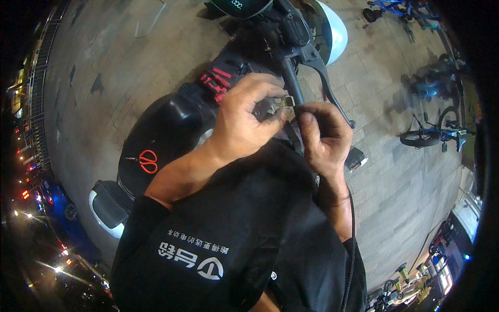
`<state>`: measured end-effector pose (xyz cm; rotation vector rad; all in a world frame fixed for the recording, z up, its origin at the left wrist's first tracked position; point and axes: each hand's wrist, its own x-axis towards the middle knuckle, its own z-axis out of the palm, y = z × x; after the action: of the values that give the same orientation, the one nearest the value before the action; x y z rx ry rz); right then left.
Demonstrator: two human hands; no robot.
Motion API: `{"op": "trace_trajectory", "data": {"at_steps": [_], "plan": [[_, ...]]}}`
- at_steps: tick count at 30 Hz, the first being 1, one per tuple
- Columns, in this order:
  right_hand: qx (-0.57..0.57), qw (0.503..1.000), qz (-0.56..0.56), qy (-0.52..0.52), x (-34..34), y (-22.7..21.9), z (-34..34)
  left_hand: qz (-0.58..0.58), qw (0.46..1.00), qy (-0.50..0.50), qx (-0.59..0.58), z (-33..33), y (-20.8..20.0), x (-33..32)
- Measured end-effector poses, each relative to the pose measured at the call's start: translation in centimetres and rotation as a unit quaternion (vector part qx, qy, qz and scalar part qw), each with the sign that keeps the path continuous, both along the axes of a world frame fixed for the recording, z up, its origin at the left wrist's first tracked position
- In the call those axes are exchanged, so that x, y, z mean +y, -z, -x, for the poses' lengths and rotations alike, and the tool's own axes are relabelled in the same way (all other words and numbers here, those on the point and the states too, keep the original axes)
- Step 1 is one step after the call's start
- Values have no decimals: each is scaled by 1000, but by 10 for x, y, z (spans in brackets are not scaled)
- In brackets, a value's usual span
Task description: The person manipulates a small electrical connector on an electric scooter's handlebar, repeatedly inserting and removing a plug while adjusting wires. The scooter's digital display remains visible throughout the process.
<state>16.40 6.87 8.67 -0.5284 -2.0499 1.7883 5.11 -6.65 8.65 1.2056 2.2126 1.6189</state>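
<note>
Landmark: I place everything against the bare handlebar tube (292,78) of the dark scooter (171,125).
Small part: a little pale metal piece (289,101) sits against the lower end of that tube, just below the brake lever (327,86); what it is exactly I cannot tell.
Left hand: my left hand (244,117) comes in from the left of the tube, fingers curled, thumb and forefinger pinched at the piece.
Right hand: my right hand (323,136) is closed just below the tube's end, gripping a dark strap or cable (296,138).
Risk: I judge the piece could slip from the pinch and drop past the tube, lost in the dim light.
Risk two: a tug on the strap could jar the piece askew.
Axis: the tube runs from upper left down to lower right, its free end towards my hands.
Nearby: red-handled scissors (148,161) lie on the seat, well left of the tube.
</note>
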Motion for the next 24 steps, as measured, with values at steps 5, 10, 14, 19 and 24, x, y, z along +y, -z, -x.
{"op": "trace_trajectory", "data": {"at_steps": [5,10,14,19,24], "plan": [[-9,900,420,112,10,-5,7,-29,991,29,-125,9,7,-7],[34,889,454,55,1,-5,2,-55,984,43,-162,13,13,-8],[26,892,442,91,-8,-19,10,-55,976,52,-204,14,14,-9],[-16,927,375,1,1,-13,3,-52,980,79,-176,15,18,-8],[-107,962,235,-86,7,-5,4,-50,985,88,-141,15,11,-7]]}}
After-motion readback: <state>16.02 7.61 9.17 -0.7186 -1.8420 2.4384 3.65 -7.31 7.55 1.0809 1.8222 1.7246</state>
